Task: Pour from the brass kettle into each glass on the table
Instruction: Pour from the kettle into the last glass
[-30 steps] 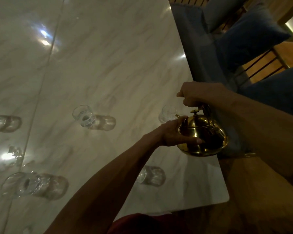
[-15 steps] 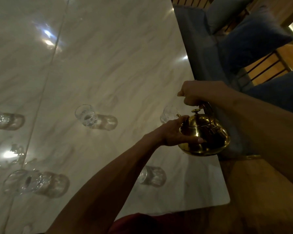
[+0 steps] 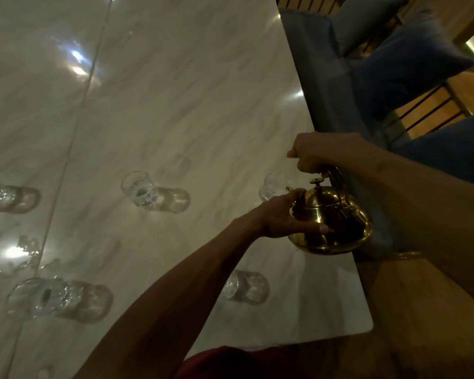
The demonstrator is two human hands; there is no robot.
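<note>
The brass kettle [image 3: 337, 228] hangs over the right edge of the white marble table [image 3: 175, 105]. My right hand [image 3: 320, 151] grips its top handle. My left hand [image 3: 282, 217] cups the kettle's left side near the spout. Just beyond the spout stands a small clear glass [image 3: 271, 186], partly hidden by my left fingers. Another glass [image 3: 141, 190] stands mid-table, and one [image 3: 244, 285] sits close under my left forearm. A larger glass [image 3: 39, 296] is at the near left, and one more [image 3: 0, 194] at the far left edge.
Blue cushioned chairs [image 3: 394, 64] with wooden frames stand along the table's right side. The wooden floor [image 3: 422, 324] shows beyond the table's near right corner. A seam [image 3: 74, 127] runs down the tabletop at left.
Almost nothing differs; the kettle and both hands have stayed in place beside the glass, with only a slight shift of the camera.
</note>
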